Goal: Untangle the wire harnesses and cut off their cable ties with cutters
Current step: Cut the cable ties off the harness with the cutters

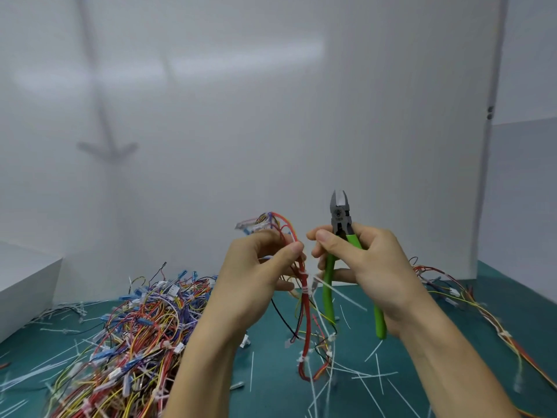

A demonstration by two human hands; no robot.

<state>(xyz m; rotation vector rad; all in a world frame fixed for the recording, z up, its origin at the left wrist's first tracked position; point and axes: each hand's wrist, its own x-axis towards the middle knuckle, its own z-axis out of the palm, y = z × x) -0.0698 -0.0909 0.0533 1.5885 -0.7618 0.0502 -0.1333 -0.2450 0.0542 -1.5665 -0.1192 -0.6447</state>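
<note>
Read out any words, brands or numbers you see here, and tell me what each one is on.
No readable text anywhere.
Cutters: no legible brand on the head or green handles.
Blue tags in the wire pile: too small and blurred to read.

Soft even light, hazy, edges warped, blurred.

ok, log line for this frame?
left hand: pinches wire harness | right hand: holds cutters, blades open, away from tie | cable tie: uncut on harness

Left hand (256,267), right hand (370,267), fingers (328,241) curled.
</note>
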